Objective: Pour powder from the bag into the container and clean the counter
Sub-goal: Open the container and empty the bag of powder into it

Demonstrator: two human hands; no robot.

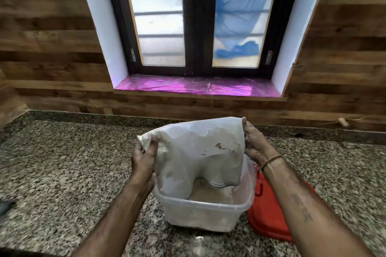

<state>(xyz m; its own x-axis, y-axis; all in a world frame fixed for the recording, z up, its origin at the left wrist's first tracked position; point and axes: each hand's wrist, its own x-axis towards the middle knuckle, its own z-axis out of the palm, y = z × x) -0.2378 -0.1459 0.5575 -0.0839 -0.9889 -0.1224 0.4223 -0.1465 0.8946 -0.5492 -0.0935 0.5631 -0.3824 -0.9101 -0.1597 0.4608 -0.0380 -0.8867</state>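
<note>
Tipping one bag (pixel 198 152), left hand (pixel 144 160), right hand (pixel 255 146), seemingly into one container (pixel 208 207).

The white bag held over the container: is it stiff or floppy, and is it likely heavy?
Probably floppy: the bag sags and creases between the left hand and the right hand, which pinch its corners. Likely light: it hangs rather flat, and powder lies in the container below. Its film looks glossy, so perhaps slippery.
</note>
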